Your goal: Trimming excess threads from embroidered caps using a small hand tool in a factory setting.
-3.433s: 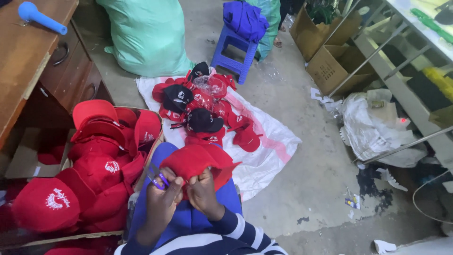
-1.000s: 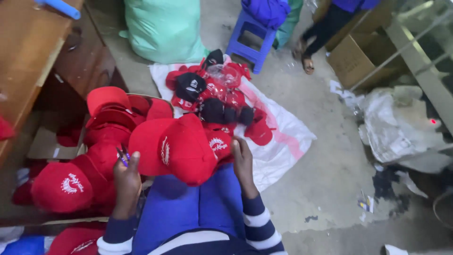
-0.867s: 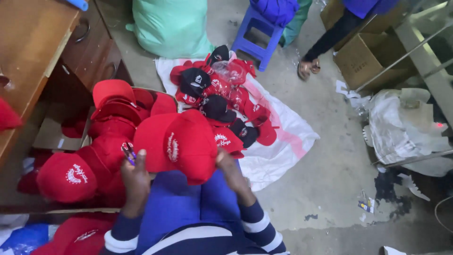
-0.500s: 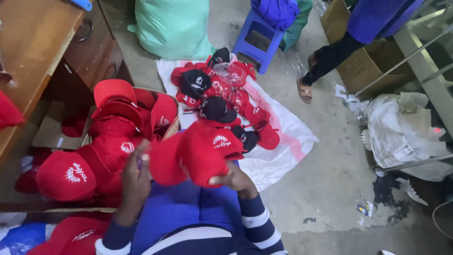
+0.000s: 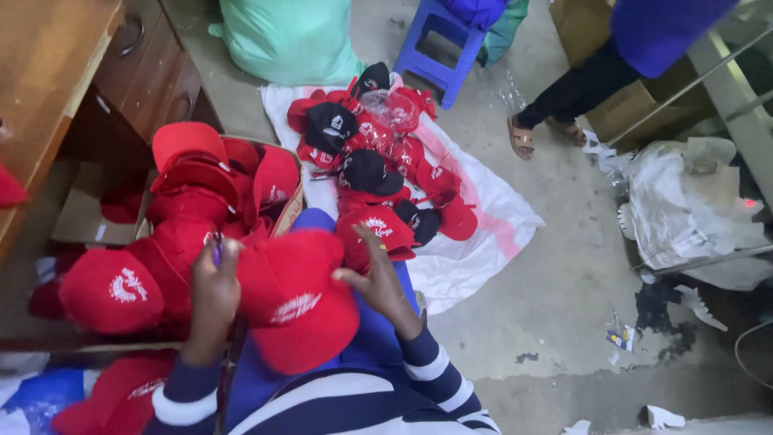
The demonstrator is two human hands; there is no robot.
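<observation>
From the head view, we see the left hand (image 5: 213, 290) and right hand (image 5: 378, 278) both closed on a red fabric cap with white embroidery (image 5: 296, 302), held over the lap. Beside it, a cardboard box (image 5: 291, 211) holds stacked red caps (image 5: 193, 173), and more red and black caps (image 5: 378, 169) lie on a white plastic sheet (image 5: 491, 217).

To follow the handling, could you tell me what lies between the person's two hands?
In the head view, a red cap fills the gap: left hand grips one side, right hand the other.
</observation>
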